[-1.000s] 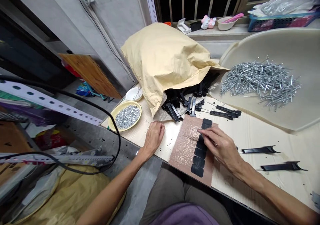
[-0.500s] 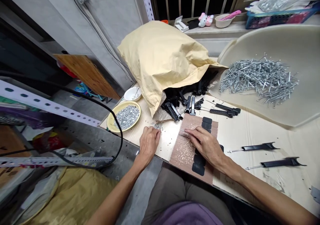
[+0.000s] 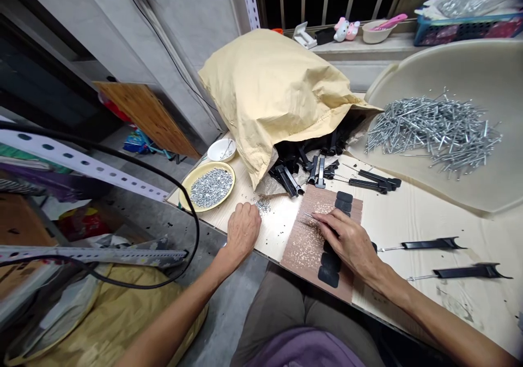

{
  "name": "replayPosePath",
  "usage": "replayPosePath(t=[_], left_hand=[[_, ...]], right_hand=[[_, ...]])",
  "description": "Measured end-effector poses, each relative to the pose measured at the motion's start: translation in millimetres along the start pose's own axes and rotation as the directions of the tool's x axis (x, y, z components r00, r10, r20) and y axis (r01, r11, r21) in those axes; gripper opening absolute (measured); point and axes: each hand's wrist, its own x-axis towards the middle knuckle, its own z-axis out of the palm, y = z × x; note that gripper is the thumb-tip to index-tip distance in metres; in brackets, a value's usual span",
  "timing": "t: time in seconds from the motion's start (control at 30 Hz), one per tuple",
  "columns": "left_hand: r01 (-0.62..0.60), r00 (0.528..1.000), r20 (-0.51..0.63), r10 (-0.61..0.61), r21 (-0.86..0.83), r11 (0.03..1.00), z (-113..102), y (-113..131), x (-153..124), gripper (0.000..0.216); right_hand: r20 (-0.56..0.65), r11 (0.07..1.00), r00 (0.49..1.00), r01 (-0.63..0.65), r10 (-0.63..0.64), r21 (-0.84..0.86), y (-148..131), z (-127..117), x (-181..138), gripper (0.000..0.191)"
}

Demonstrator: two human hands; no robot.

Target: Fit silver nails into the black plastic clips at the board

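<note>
My left hand (image 3: 242, 230) rests at the table's front edge with its fingers curled under, beside a small heap of tiny metal washers (image 3: 263, 205). Whatever its fingertips may hold is hidden. My right hand (image 3: 349, 243) is closed in a pinch around a thin metal pin (image 3: 309, 215), whose end points left over a brown board (image 3: 296, 247). Pale, worn specks cover the board. Black rounded pads (image 3: 329, 277) line it, partly under my right hand. To the right lie two black plastic parts with metal pins, one (image 3: 431, 244) above the other (image 3: 469, 270).
A yellow bowl (image 3: 184, 190) of small metal pieces and a white bowl (image 3: 212, 152) stand left. A large paper sack (image 3: 273, 84) spills black plastic parts (image 3: 286, 179) at the back. A pale tub (image 3: 461, 193) holds many metal pins. A black cable (image 3: 192, 203) loops at left.
The whole view has shifted slightly, moving the scene rightward. My left hand has drawn back a little from the washer heap. My right hand keeps its pinch on the pin over the board.
</note>
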Motion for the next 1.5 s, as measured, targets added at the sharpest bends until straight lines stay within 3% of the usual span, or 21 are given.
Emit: replayPosePath(t=[0.17, 0.4, 0.7, 0.8, 0.87, 0.93, 1.0, 1.07, 1.13, 1.2, 1.3, 1.5], left_hand=[[0.035, 0.998, -0.058, -0.038, -0.052, 0.998, 0.0, -9.2, -6.3, 0.025], [-0.080, 0.995, -0.063, 0.071, -0.156, 0.984, -2.6, 3.1, -2.4, 0.025], [-0.243, 0.969, -0.040, 0.242, -0.014, 0.970, 18.9, 3.9, 14.4, 0.022], [-0.189, 0.981, -0.059, 0.183, -0.130, 0.973, 17.6, 2.3, 19.4, 0.022], [-0.092, 0.994, -0.088, 0.065, -0.359, 0.929, 10.4, 5.4, 20.2, 0.020], [0.040, 0.995, -0.044, -0.093, -0.669, 0.742, 0.4, 14.7, 19.0, 0.019], [0.183, 0.972, 0.108, -0.207, -0.903, 0.388, -9.2, 30.2, 16.8, 0.021], [0.265, 0.939, 0.254, -0.232, -0.964, 0.017, -16.9, 49.4, 14.6, 0.024], [0.265, 0.925, 0.311, -0.219, -0.940, -0.215, -22.5, 67.8, 13.3, 0.025], [0.244, 0.921, 0.325, -0.213, -0.910, -0.335, -26.7, 81.9, 13.1, 0.024], [0.219, 0.913, 0.341, -0.223, -0.872, -0.437, -31.4, 93.0, 14.0, 0.024], [0.206, 0.913, 0.357, -0.199, -0.823, -0.529, -33.8, 95.0, 16.9, 0.020]], right_hand=[[0.017, 1.000, 1.000, -0.001, 0.001, -0.001, 2.1, 3.1, -5.8, 0.030], [0.028, 1.000, 1.000, 0.002, -0.003, 0.020, -1.4, 3.2, -10.4, 0.030], [0.018, 0.999, 1.000, 0.017, -0.018, 0.039, -3.2, 0.6, -14.7, 0.029], [-0.005, 0.999, 1.000, 0.019, -0.019, 0.049, -6.7, -1.1, -11.4, 0.031], [-0.012, 0.998, 1.000, 0.019, -0.018, 0.062, -11.8, -1.9, -7.0, 0.031], [-0.008, 0.996, 1.000, 0.018, -0.018, 0.082, -19.0, -1.9, -1.1, 0.032], [0.004, 0.995, 1.000, 0.017, -0.017, 0.096, -26.4, -0.5, 5.3, 0.033], [0.019, 0.995, 1.000, 0.020, -0.022, 0.101, -31.8, 2.2, 10.8, 0.033], [0.027, 0.995, 0.999, 0.018, -0.020, 0.101, -34.0, 4.8, 14.1, 0.033], [0.019, 0.996, 1.000, 0.000, -0.002, 0.085, -33.4, 5.8, 14.8, 0.033], [-0.012, 0.999, 0.999, -0.038, 0.039, 0.025, -30.8, 3.6, 13.0, 0.033], [-0.029, 0.993, 0.998, -0.063, 0.061, -0.099, -28.5, -3.0, 9.5, 0.032]])
